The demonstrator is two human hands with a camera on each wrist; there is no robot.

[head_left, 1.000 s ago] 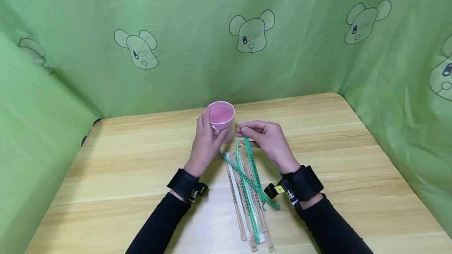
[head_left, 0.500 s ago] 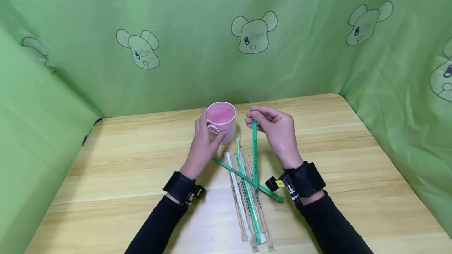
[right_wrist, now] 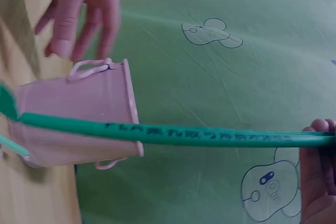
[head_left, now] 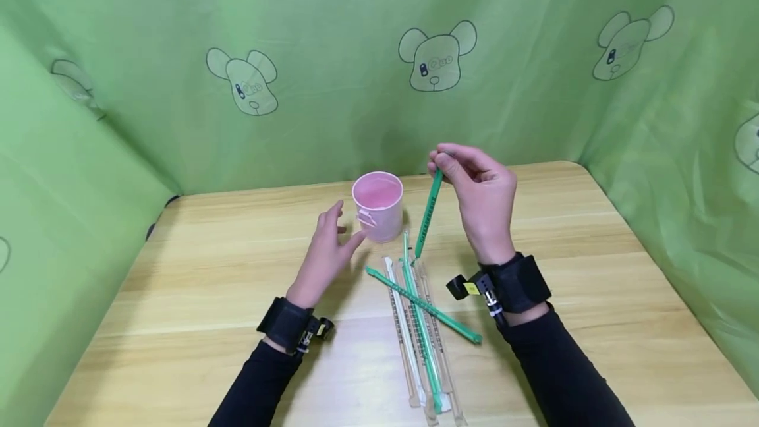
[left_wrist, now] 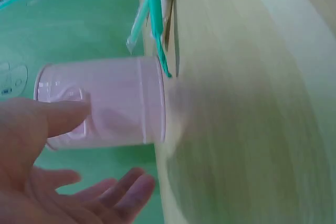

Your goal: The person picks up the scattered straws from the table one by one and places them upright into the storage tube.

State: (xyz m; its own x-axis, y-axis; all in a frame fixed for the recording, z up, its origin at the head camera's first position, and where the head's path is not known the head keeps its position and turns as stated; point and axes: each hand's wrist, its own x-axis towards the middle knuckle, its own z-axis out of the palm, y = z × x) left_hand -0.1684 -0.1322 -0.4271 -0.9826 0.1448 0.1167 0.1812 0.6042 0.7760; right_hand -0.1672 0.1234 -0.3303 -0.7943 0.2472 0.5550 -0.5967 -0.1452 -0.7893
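My right hand (head_left: 483, 199) pinches a green-wrapped straw (head_left: 429, 213) by its top end and holds it up, slanting, with its lower tip over the other straws. A pink bucket (head_left: 382, 223) with small handles stands upright near the table's back edge. In the left wrist view, my left hand (left_wrist: 79, 182) is beside the bucket (left_wrist: 121, 90) with fingers spread, the thumb overlapping a handle. The right wrist view shows the held straw (right_wrist: 210, 136) passing in front of the bucket. Another green-wrapped straw (head_left: 447, 319) lies diagonally across a row of wrapped straws (head_left: 404, 341).
The straws in the row have white, green and brownish wrappers and run toward the table's front. The wooden table (head_left: 237, 262) has a rounded back right corner. A green curtain (head_left: 332, 84) with printed bear heads surrounds it on the back and sides.
My right hand has lifted its green-wrapped straw up and away from the pile. My left hand has let go of the bucket and drawn back to the left.
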